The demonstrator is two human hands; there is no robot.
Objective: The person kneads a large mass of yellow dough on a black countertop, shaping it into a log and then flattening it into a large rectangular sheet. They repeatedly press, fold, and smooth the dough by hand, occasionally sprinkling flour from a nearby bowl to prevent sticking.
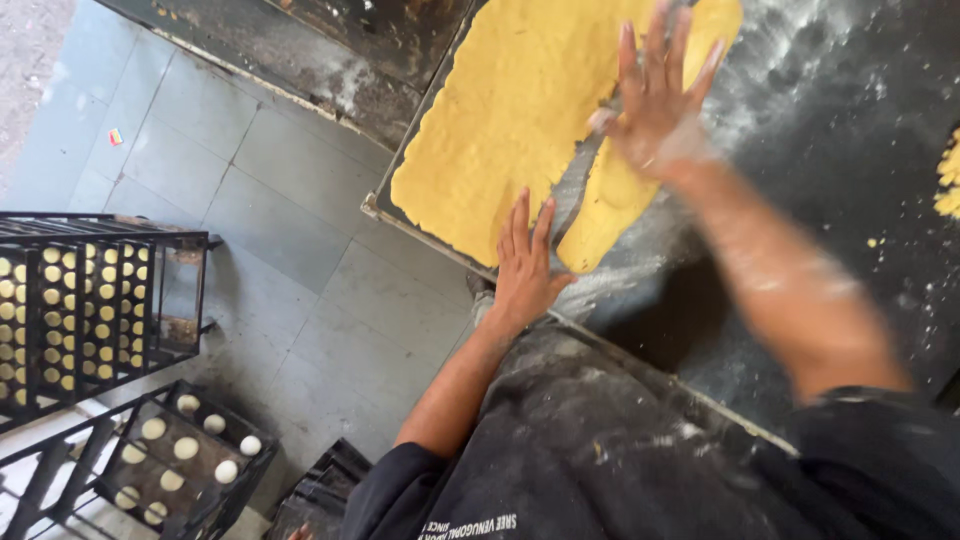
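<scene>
From the head camera, a big flat sheet of yellow dough [510, 120] lies spread out on a dark, flour-dusted surface [850, 130]. A long cut runs through the dough, and a narrow strip of yellow dough [605, 215] sits on the right side of the cut, just beside the big sheet.

The left hand [525, 265] is open and flat. Its fingers are stretched out and press down on the near edge of the big sheet, right next to the bottom end of the strip. It grips nothing.

The right hand [660, 95] is open too, with the fingers spread wide. It rests on top of the dough farther away, where the strip meets the big sheet. It looks blurry and has white flour on it, as does the arm.

Small crumbs of yellow dough [948, 180] lie at the far right edge of the surface, well apart from the hands.

Down on the grey tiled floor [290, 250] to the left stand black metal racks [90, 300], holding trays of small round pale dough pieces [185, 448].
</scene>
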